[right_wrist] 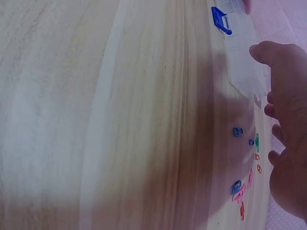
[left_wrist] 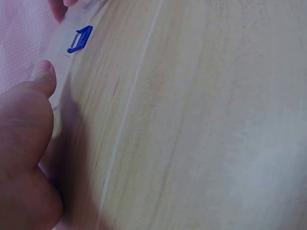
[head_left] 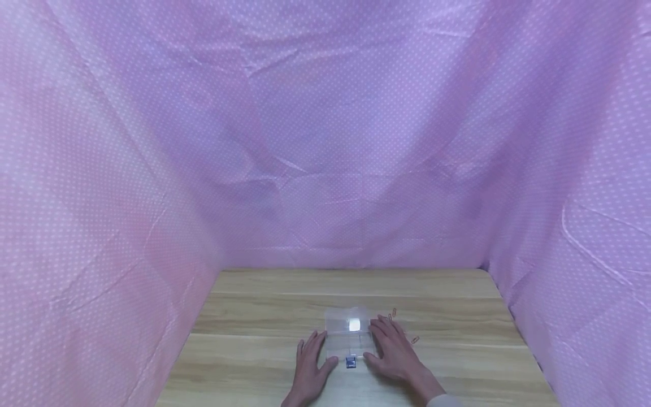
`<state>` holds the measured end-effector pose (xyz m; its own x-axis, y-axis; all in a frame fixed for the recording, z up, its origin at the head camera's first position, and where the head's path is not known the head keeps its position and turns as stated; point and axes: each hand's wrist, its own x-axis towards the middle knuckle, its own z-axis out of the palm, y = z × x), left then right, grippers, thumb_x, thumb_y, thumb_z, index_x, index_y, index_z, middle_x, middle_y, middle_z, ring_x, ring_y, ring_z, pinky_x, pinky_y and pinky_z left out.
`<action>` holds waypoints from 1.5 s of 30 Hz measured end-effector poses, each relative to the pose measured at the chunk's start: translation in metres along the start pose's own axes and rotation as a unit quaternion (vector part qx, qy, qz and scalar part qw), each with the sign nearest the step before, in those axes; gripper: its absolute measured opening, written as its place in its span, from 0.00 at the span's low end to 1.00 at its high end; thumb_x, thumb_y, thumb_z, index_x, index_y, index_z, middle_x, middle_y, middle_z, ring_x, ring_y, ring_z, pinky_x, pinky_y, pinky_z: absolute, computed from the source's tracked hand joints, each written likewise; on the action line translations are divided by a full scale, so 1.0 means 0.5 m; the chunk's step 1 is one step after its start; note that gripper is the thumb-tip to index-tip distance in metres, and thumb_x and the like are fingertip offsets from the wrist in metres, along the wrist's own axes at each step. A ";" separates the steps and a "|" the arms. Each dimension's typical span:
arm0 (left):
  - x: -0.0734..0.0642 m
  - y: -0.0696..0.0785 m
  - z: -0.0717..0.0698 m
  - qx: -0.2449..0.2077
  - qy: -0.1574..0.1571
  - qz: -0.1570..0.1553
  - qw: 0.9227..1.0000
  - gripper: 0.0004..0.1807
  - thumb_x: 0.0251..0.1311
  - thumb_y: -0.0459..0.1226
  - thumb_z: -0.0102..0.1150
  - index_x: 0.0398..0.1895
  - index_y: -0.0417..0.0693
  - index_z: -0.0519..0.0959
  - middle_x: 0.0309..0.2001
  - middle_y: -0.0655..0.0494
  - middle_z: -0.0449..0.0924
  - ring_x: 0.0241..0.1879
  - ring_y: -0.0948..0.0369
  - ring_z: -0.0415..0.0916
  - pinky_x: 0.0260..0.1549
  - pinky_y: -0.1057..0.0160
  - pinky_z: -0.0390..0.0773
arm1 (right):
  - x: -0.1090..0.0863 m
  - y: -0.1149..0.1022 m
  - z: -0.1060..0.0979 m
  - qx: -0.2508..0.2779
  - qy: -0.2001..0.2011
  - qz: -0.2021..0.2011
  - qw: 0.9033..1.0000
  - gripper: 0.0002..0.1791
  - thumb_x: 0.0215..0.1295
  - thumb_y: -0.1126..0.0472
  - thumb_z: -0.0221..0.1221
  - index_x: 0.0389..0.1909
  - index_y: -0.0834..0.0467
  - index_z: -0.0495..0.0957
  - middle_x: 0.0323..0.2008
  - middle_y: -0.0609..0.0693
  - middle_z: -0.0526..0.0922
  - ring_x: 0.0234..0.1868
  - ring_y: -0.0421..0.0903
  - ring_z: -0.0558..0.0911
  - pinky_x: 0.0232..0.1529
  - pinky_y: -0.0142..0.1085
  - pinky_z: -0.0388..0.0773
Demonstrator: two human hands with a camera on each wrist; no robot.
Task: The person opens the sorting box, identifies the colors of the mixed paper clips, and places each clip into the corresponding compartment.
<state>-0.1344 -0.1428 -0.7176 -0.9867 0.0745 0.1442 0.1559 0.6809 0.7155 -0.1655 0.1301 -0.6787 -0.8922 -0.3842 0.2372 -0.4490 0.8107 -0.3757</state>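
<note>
A clear plastic box (head_left: pixel 337 343) with compartments lies on the table between both hands, its see-through lid (head_left: pixel 338 321) folded back on the far side. A blue latch (head_left: pixel 351 362) hangs at the middle of its front edge. My left hand (head_left: pixel 311 364) holds the left end, thumb at the front corner and fingers along the side. At the opposite end, my right hand (head_left: pixel 394 350) holds the box with its thumb near the front edge and fingers on the right side. The right wrist view shows that thumb over the clear plastic (right_wrist: pixel 244 52).
Beside the right hand lie several small paper clips, among them a red clip (head_left: pixel 415 340), a green clip (right_wrist: pixel 257 143), a pink clip (right_wrist: pixel 239 193) and a blue clip (right_wrist: pixel 238 132). The wooden table (head_left: pixel 244 322) is enclosed by pink dotted cloth (head_left: pixel 356 141).
</note>
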 end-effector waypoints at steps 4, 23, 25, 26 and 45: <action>-0.003 0.001 0.001 0.003 0.015 0.008 1.000 0.38 0.65 0.53 0.65 0.76 0.55 0.68 0.76 0.47 0.69 0.79 0.45 0.60 0.83 0.52 0.32 | -0.005 0.002 -0.015 0.010 0.002 -0.005 1.000 0.41 0.65 0.38 0.64 0.73 0.57 0.71 0.74 0.57 0.73 0.78 0.61 0.68 0.80 0.63 0.62; 0.000 0.014 -0.011 -0.004 0.005 0.005 1.000 0.38 0.63 0.51 0.68 0.74 0.50 0.70 0.72 0.46 0.75 0.77 0.43 0.63 0.81 0.37 0.42 | -0.106 0.108 -0.074 0.025 0.051 0.077 0.995 0.37 0.61 0.48 0.71 0.68 0.58 0.75 0.70 0.59 0.76 0.73 0.62 0.72 0.75 0.67 0.64; 0.000 0.015 -0.011 -0.003 0.006 0.004 1.000 0.38 0.63 0.52 0.68 0.74 0.49 0.70 0.72 0.47 0.75 0.77 0.43 0.63 0.81 0.37 0.42 | -0.114 0.122 -0.076 0.034 0.052 0.089 0.994 0.36 0.62 0.49 0.71 0.69 0.58 0.74 0.70 0.60 0.76 0.73 0.62 0.71 0.75 0.67 0.63; 0.001 0.015 -0.011 -0.001 0.007 0.006 1.000 0.38 0.63 0.51 0.68 0.73 0.49 0.70 0.72 0.47 0.75 0.77 0.43 0.63 0.81 0.37 0.42 | -0.117 0.128 -0.076 0.037 0.053 0.096 0.993 0.36 0.62 0.49 0.71 0.69 0.58 0.74 0.70 0.60 0.76 0.73 0.62 0.71 0.75 0.67 0.63; 0.005 0.002 0.000 -0.006 0.013 -0.015 1.000 0.38 0.61 0.53 0.69 0.74 0.56 0.70 0.74 0.50 0.73 0.79 0.46 0.62 0.79 0.41 0.40 | -0.109 0.162 -0.027 0.087 0.171 0.132 0.972 0.19 0.56 0.63 0.73 0.50 0.57 0.86 0.55 0.60 0.83 0.60 0.62 0.76 0.62 0.64 0.66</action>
<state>-0.1368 -0.1419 -0.7162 -0.9895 0.0361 0.1400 0.1275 0.6737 0.7279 -0.1526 0.2225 -0.7097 -0.9228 0.0217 0.3847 -0.2337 0.7623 -0.6036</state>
